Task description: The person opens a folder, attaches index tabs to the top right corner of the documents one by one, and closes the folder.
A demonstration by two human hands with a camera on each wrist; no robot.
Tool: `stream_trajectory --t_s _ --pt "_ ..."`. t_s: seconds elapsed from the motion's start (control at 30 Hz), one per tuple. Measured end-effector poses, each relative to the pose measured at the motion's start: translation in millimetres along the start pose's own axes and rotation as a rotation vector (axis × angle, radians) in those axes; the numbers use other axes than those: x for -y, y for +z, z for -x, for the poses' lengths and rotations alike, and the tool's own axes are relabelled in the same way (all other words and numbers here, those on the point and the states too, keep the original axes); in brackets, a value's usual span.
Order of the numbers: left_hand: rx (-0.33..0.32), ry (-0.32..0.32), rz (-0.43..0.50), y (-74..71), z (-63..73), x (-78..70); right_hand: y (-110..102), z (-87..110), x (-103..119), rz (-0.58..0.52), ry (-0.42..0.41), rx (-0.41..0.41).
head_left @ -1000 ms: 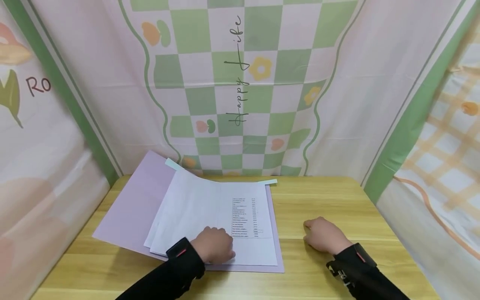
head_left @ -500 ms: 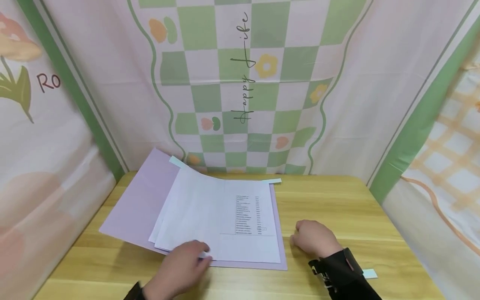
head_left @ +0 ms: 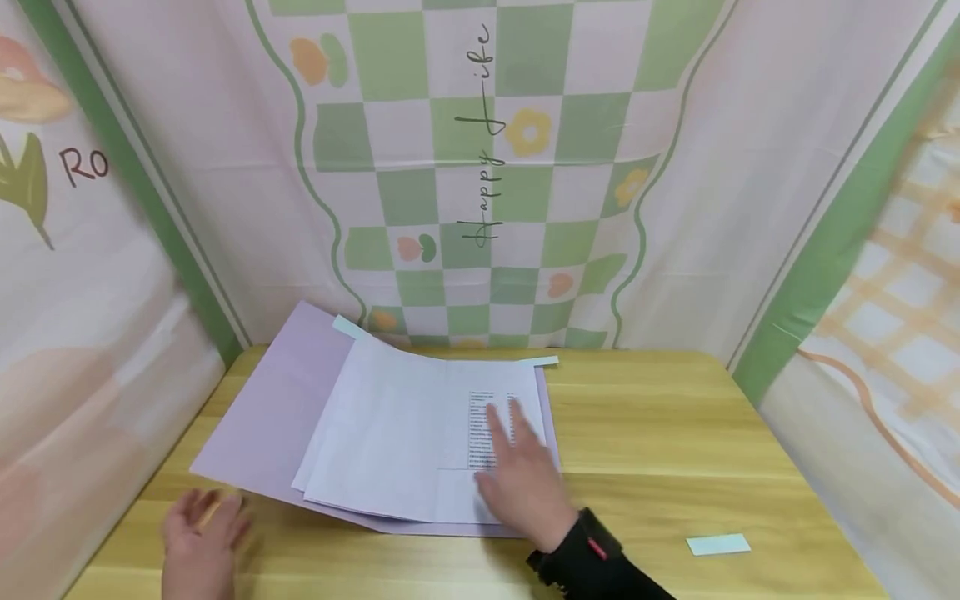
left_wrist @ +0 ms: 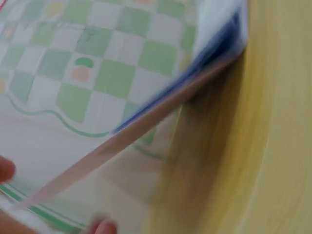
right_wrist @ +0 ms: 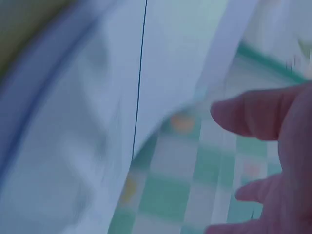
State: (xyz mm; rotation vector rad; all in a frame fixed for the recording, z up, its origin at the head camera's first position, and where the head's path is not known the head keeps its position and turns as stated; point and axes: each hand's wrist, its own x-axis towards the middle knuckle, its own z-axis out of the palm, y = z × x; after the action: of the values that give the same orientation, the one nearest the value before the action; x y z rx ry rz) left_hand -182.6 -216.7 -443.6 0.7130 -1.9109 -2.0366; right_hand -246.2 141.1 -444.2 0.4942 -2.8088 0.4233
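Note:
An open lilac folder point(head_left: 258, 417) lies on the wooden table, its left cover tilted up. White sheets point(head_left: 382, 442) inside it bear a printed table at the right, partly hidden by my right hand. My left hand point(head_left: 201, 542), fingers loosely bent and blurred, is near the cover's lower left corner. In the left wrist view, fingertips point(left_wrist: 106, 227) appear on both sides of the cover's edge point(left_wrist: 97, 156), apart from it. My right hand point(head_left: 528, 487) extends spread fingers over the right page. In the right wrist view its thumb point(right_wrist: 248, 113) stands away from the sheets point(right_wrist: 112, 97).
Pale blue paper strips stick out at the top of the sheets, one at the left point(head_left: 347, 327) and one at the right point(head_left: 542, 362). Another pale strip point(head_left: 717, 544) lies on the table point(head_left: 660, 433) at the right. A patterned curtain point(head_left: 480, 167) hangs behind the table.
My left hand has moved left from the sheets' bottom edge to the cover's corner. My right hand has moved left from the table onto the page, uncovering the strip at the right.

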Motion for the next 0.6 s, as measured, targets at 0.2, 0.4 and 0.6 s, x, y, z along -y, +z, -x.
stream_trajectory --t_s 0.2,0.4,0.6 --pt "0.187 -0.021 -0.041 10.7 -11.2 7.7 13.6 2.0 51.9 0.019 -0.204 0.268" --pt "0.114 0.017 -0.193 23.7 -6.6 3.0 26.4 6.1 79.2 0.036 -0.393 0.370" --pt "0.113 0.024 -0.192 29.8 -2.3 0.8 35.6 16.7 89.1 0.062 -0.390 0.467"
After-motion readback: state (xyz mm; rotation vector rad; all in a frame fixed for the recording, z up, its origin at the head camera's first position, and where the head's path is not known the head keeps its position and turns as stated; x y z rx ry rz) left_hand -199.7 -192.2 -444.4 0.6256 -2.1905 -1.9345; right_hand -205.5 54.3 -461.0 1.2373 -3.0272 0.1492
